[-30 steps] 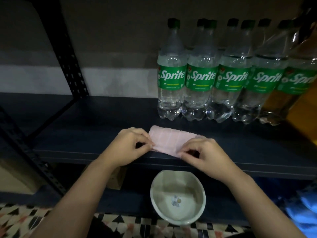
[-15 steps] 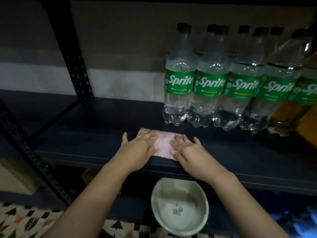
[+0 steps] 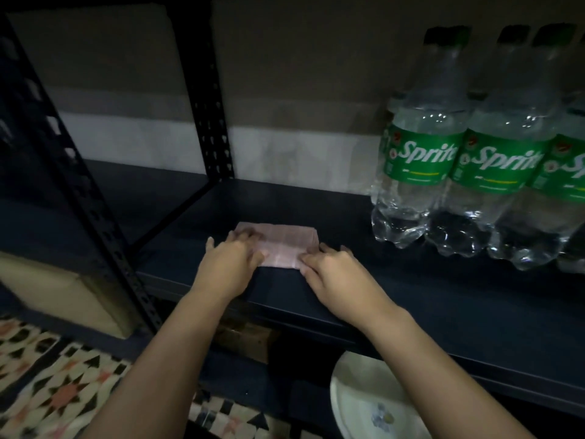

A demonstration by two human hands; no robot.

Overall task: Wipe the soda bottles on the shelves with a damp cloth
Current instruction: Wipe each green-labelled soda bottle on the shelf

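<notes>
cloth: pink cloth (image 3: 280, 245) lies folded flat on the dark shelf (image 3: 348, 289), near the front edge, well left of the bottles. Probably laid there to be folded into a pad before wiping.
left hand: left hand (image 3: 232, 259) lies palm down on the cloth's left end, fingers nearly straight and spread a little; it presses, nothing is held inside it.
right hand: right hand (image 3: 330, 269) sits at the cloth's near right corner, fingers bent at the knuckles with tips on the fabric. Dim and blurred here, so I cannot tell whether it pinches the edge or only presses it.
why flat: both hands bear down from above, which looks like smoothing a crease, not lifting.
bottles: Sprite bottles (image 3: 421, 172) stand upright in a tight row at the right of the same shelf, labels facing out, caps on. Neither hand touches them.
bowl: white bowl (image 3: 357, 403) sits below the shelf at lower right, likely where the cloth gets wetted; whether it holds water is unclear.
step: cloth prep, my guess; no bottle is being wiped yet.
next: take up the pad in one hand, reach right to the nearest bottle.
</notes>
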